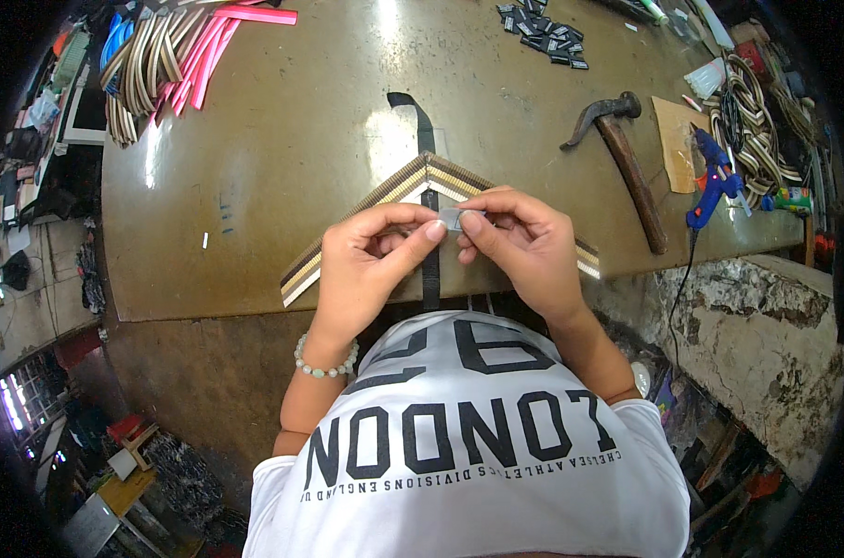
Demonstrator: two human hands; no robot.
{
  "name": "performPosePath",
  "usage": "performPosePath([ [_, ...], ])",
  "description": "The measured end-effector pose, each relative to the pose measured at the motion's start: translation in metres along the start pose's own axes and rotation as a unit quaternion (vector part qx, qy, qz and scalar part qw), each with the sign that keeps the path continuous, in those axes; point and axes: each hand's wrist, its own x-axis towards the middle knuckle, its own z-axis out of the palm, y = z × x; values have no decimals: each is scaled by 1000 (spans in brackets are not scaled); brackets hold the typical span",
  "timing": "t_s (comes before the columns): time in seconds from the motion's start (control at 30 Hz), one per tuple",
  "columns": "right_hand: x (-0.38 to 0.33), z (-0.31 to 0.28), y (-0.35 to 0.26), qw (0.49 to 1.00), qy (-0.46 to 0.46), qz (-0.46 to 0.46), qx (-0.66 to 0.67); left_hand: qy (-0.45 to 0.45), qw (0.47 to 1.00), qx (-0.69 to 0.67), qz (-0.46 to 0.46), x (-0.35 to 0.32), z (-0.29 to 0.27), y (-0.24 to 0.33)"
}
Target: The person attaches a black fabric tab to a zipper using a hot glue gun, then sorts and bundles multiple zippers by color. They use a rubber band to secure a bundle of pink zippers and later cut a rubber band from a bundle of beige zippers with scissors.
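Between the fingertips of both hands sits a small, flat, greyish translucent piece (pixel 450 219); its exact kind cannot be made out. My left hand (pixel 362 265) pinches its left side with thumb and forefinger. On the other side, my right hand (pixel 532 244) pinches it the same way, the remaining fingers curled. Beneath the hands a striped strap (pixel 385 193) in brown, black and cream lies bent into an upside-down V, its peak pointing away from me. A narrow black strap (pixel 430 277) runs lengthwise under that peak, its far end curling left. My hands partly cover both straps.
On the brown table (pixel 255 121), a hammer (pixel 629 167) lies to the right, beside cardboard (pixel 675 139) and a blue glue gun (pixel 715 177) with a trailing cord. Bundled straps (pixel 152 65) fill the far left; small black tags (pixel 547 35) lie at the back.
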Motion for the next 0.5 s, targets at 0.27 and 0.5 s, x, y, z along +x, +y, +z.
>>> performPosePath([
  [0.27,8,0,2,995,58,77,-40,2,995,97,23,11,-6,-7],
  [0.5,42,-5,-1,924,47,30,-378,20,962,262,73,37,-10,-7],
])
